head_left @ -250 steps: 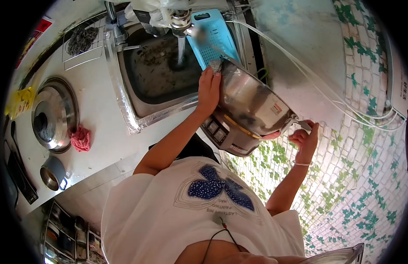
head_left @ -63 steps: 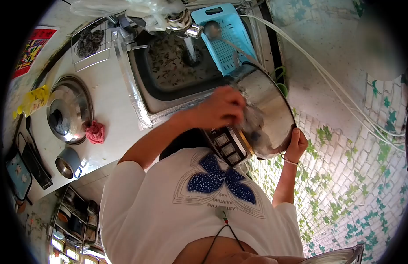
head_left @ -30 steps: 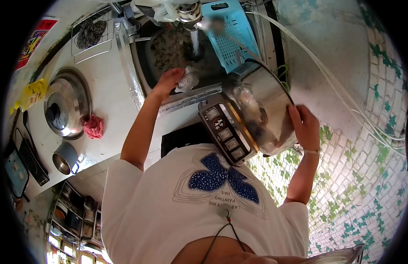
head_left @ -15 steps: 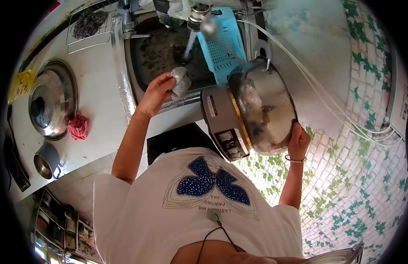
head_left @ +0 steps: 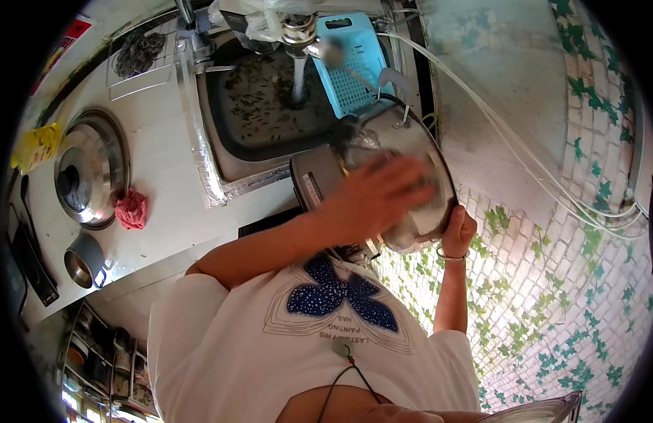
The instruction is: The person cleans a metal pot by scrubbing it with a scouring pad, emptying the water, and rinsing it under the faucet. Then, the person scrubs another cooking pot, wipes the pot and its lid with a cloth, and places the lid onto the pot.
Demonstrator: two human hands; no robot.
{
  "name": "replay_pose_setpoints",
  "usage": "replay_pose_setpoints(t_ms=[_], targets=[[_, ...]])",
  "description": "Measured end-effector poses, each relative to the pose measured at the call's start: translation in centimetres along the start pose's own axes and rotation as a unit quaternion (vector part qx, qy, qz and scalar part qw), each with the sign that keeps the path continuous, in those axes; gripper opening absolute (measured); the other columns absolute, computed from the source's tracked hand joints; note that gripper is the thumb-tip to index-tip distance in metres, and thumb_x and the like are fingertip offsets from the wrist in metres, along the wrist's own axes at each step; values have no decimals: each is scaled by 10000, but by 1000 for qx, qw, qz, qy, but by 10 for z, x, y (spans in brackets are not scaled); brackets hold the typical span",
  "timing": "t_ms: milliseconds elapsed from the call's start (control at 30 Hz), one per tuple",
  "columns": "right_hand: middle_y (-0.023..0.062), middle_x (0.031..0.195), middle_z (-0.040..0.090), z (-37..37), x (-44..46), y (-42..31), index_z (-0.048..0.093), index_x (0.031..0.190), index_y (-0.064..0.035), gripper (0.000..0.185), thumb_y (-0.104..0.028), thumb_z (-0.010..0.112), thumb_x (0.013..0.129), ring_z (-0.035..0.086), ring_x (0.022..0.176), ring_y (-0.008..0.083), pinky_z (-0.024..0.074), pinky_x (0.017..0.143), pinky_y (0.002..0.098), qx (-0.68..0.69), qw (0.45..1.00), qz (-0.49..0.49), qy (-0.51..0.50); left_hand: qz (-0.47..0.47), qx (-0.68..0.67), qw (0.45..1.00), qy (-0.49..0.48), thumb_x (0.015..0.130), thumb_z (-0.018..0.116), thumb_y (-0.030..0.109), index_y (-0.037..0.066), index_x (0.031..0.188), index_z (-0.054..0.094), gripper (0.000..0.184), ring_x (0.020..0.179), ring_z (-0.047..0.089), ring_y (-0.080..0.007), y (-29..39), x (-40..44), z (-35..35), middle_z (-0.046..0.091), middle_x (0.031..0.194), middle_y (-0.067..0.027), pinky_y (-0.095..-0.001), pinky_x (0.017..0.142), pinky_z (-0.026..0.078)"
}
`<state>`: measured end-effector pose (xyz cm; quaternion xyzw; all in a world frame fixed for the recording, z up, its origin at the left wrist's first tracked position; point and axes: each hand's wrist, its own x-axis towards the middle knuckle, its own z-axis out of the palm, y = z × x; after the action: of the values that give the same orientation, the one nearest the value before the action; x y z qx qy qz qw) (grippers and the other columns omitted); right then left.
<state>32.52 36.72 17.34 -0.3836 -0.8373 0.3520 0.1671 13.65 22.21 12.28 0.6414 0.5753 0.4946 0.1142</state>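
Observation:
A grey electric pot (head_left: 314, 176) with a shiny steel section is held tipped on its side at the sink's front edge. My right hand (head_left: 460, 231) grips its rim at the lower right. Across the steel side lies my left hand (head_left: 372, 197), blurred by motion. A greyish patch under its fingertips looks like the silver mesh scouring pad it held a moment before, mostly hidden by the hand. Behind the pot, water (head_left: 299, 81) runs from the tap into the dark sink (head_left: 235, 141), where many small scraps lie.
A light-blue plastic basket (head_left: 351, 63) leans in the sink's right side. On the left counter are a steel lid (head_left: 94, 169), a red cloth (head_left: 131, 209), a small grey pot (head_left: 84, 259) and a wire rack (head_left: 139, 88) with a dark scourer. White cables (head_left: 495, 120) run along the right.
My left hand has swung from above the sink's front edge, where it held the scouring pad, rightward and down onto the pot. The pot and my right hand have shifted slightly left in view.

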Motion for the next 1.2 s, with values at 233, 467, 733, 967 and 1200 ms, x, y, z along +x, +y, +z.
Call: replay_pose_setpoints(t_ms=[233,467,733,967,1200], targets=[[-11,457,290,-2,3,6,330,542,-29,461,-247,417,939,236,449,72,179,409,282,-76,996,-29,28,-357,-256,898,6,891,417,267,5,1196,457,404,1178,388,-342,-128,-13,35,409,1276,-188,-417,1002,301],[-2,453,265,-7,2,17,301,533,-35,476,-257,406,941,228,427,88,173,404,290,-47,998,-30,17,-214,-198,956,30,945,323,298,58,1300,405,436,1204,373,-303,-90,14,10,397,1294,-174,-356,994,288],[-3,445,283,-9,-2,25,333,526,-35,485,-273,421,938,244,422,81,179,400,287,-63,997,-17,36,-232,-234,939,96,953,333,303,43,1254,445,413,974,516,-240,-114,6,37,452,1228,-145,-333,888,378],[-45,475,267,-9,1,26,292,551,-52,466,-268,416,945,219,480,54,161,425,276,-83,995,-35,40,-528,-550,608,219,913,444,234,51,1104,542,282,911,560,-190,-218,-39,11,598,997,-78,-308,825,429],[-51,470,279,-7,3,18,302,547,-64,465,-273,403,950,230,472,51,166,424,268,-80,996,-21,31,-536,-355,755,134,846,564,199,57,1048,577,248,896,557,-145,-206,-55,-9,599,988,-62,-293,780,433]])
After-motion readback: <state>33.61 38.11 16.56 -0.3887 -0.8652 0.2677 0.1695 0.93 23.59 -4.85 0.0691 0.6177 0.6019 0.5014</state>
